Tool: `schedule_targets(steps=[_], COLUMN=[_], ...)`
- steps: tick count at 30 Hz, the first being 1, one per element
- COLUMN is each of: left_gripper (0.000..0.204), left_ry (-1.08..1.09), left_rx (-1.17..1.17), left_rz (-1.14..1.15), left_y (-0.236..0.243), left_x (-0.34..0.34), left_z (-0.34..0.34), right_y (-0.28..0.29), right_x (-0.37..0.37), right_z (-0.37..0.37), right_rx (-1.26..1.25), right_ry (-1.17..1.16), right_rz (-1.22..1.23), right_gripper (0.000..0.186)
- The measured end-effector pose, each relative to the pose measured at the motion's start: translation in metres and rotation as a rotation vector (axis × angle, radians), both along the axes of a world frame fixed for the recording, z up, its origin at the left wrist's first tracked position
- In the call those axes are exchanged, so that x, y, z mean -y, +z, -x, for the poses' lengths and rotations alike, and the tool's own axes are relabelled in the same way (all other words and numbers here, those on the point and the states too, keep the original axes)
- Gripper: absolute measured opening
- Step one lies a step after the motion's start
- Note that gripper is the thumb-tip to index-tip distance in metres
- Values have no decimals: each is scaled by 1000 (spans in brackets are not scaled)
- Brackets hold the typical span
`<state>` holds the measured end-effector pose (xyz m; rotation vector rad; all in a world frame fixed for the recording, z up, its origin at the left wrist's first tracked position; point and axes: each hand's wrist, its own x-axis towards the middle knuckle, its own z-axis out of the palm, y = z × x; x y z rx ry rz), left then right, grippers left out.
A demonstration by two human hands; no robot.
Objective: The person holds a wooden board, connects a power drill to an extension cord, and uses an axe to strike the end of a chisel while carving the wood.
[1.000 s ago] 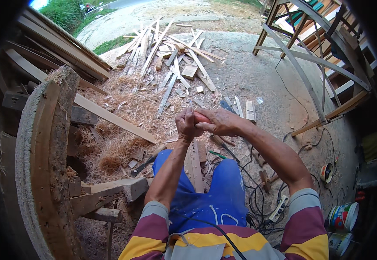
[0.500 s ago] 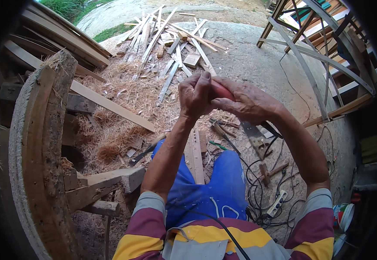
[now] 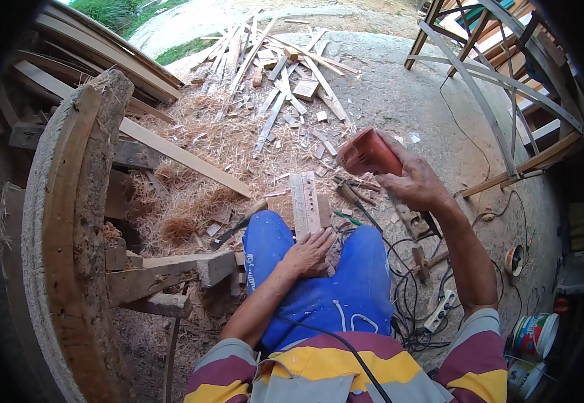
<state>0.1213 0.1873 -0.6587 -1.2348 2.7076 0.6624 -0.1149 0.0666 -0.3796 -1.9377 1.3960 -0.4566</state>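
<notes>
My right hand (image 3: 413,176) is raised over the right side of the work spot, its fingers wrapped round a red power tool (image 3: 367,154) with vent slots in its housing. The tool's working end cannot be made out. Between my knees stands a wooden piece (image 3: 302,195) with a row of dark holes along its face. Across its near end lies my left hand (image 3: 310,252), fingers stretched out and resting on the wood.
Wood shavings (image 3: 177,228) and offcuts (image 3: 265,74) cover the ground ahead. A heavy timber frame (image 3: 70,221) stands close at left. To the right lie a hammer (image 3: 427,262), tangled cables, a power strip (image 3: 439,310) and paint buckets (image 3: 532,336). A metal-and-wood rack (image 3: 500,80) stands far right.
Both hands were together, raised round the red tool. My left hand has let go and come down onto the wooden piece; my right hand has moved right and lower with the tool.
</notes>
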Motion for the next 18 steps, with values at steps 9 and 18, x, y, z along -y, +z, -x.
schedule_targets(steps=[9, 18], left_gripper=[77, 64], left_ry=[1246, 537], left_rx=[-584, -1429], left_rz=[-14, -73], left_y=[1, 186], left_x=[126, 107], left_z=[-106, -15], right_y=[0, 27], right_x=[-10, -19], right_z=[-3, -56], right_rx=[166, -35], right_ry=[113, 324], right_rz=[-11, -22], right_gripper=[83, 74])
